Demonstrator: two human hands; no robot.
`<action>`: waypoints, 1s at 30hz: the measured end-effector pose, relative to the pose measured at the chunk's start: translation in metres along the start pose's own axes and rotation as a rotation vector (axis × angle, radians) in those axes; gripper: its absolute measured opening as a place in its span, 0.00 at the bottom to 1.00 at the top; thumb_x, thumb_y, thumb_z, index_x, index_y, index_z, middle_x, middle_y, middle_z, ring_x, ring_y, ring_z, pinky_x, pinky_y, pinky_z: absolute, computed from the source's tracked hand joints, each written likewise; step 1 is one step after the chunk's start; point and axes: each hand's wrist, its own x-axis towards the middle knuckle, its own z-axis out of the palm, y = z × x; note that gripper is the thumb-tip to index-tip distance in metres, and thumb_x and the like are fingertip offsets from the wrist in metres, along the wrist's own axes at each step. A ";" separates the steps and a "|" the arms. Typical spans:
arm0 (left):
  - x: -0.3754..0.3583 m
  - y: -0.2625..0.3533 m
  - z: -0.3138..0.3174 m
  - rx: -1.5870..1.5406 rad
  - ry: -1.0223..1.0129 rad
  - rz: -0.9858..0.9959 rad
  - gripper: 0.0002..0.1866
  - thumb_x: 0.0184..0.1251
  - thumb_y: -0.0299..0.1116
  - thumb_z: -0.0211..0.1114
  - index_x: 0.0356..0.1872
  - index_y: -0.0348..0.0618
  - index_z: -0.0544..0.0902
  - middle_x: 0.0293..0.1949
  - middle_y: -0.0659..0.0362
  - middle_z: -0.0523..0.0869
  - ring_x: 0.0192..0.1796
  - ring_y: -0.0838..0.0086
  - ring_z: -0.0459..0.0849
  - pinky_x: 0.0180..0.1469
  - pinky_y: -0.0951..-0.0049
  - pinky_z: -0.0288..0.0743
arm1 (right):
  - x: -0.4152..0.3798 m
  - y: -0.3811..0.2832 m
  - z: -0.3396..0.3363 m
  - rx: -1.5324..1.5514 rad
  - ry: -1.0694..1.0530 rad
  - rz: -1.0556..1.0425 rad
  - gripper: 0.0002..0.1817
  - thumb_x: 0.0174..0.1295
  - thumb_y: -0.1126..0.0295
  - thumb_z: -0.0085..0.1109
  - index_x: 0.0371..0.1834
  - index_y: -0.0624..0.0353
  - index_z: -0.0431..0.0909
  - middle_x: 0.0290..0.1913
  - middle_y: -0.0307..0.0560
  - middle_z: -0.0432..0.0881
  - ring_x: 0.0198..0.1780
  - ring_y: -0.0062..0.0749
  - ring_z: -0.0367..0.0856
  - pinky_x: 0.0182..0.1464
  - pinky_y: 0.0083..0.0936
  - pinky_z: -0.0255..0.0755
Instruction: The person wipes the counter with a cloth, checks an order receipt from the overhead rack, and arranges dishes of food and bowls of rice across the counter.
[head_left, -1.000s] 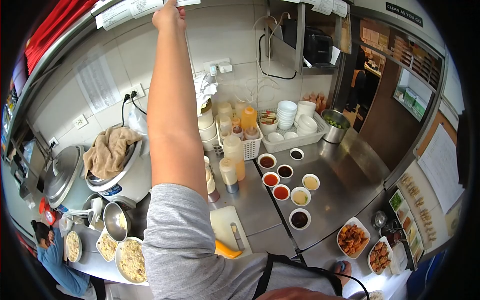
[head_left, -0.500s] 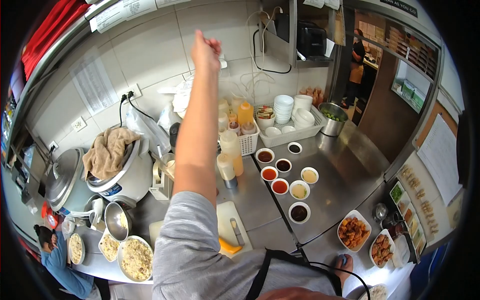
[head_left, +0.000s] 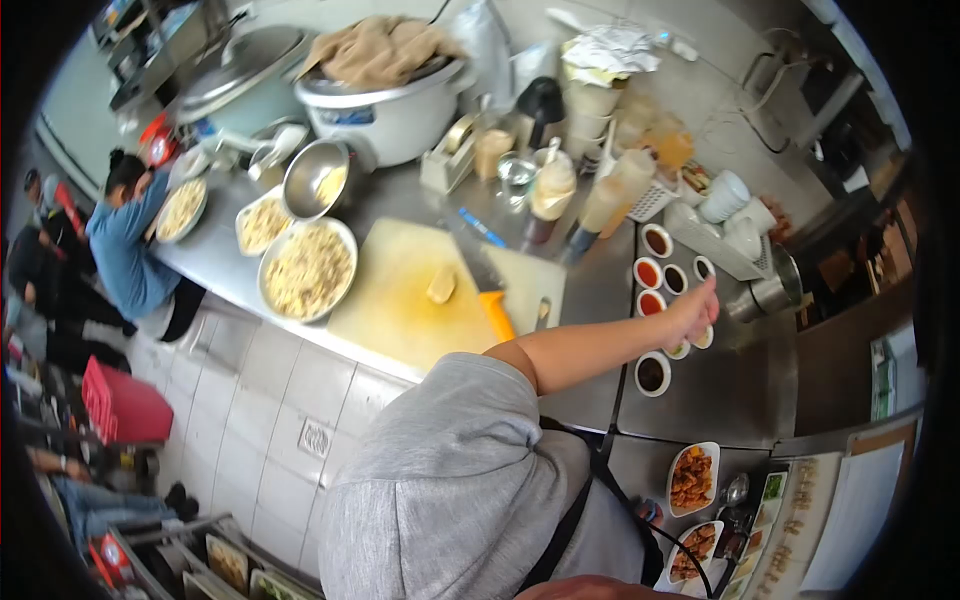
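Observation:
My left hand (head_left: pixel 688 314) reaches out to the right over small white sauce bowls. Its fingers look curled together; anything in them is hidden. Around it stand bowls of red sauce (head_left: pixel 650 303) and dark sauce (head_left: pixel 653 374), while pale sauce bowls (head_left: pixel 703 338) are partly covered by the hand. Low in the view, my right hand (head_left: pixel 650 513) barely shows beside my apron, with a bit of blue at it; its fingers cannot be made out. White bowls of saucy fried pieces (head_left: pixel 692 478) stand close to it.
A cutting board (head_left: pixel 390 300) bears a cut yellowish piece (head_left: pixel 441 286) and an orange-handled tool (head_left: pixel 496 315). Bowls of pale chopped food (head_left: pixel 308 270) line the counter edge. Squeeze bottles (head_left: pixel 597 205) stand behind. A person in blue (head_left: pixel 125 235) is at the far left.
My left hand has come down from its raised position near the wall to above the sauce bowls. The view has turned left, bringing the cutting board, floor and more people into sight.

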 end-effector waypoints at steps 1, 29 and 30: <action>-0.015 -0.009 0.001 -0.018 -0.072 -0.072 0.29 0.57 0.62 0.34 0.17 0.47 0.65 0.07 0.67 0.55 0.08 0.82 0.49 0.12 0.80 0.41 | 0.000 0.000 -0.001 0.002 -0.004 -0.014 0.14 0.51 0.66 0.50 0.37 0.64 0.70 0.34 0.55 0.75 0.36 0.47 0.73 0.39 0.32 0.66; -0.346 -0.014 -0.111 0.547 0.518 -0.342 0.17 0.61 0.45 0.45 0.37 0.42 0.71 0.19 0.63 0.72 0.17 0.82 0.66 0.19 0.84 0.61 | -0.016 -0.015 -0.018 -0.175 0.179 -0.307 0.17 0.47 0.65 0.53 0.40 0.59 0.71 0.36 0.52 0.73 0.38 0.48 0.71 0.41 0.36 0.64; -0.344 -0.006 -0.108 0.555 0.507 -0.312 0.16 0.61 0.44 0.45 0.37 0.41 0.71 0.19 0.62 0.72 0.17 0.82 0.66 0.19 0.84 0.61 | -0.015 -0.006 -0.014 -0.233 0.132 -0.352 0.16 0.46 0.64 0.54 0.39 0.58 0.71 0.35 0.51 0.73 0.37 0.47 0.71 0.40 0.37 0.64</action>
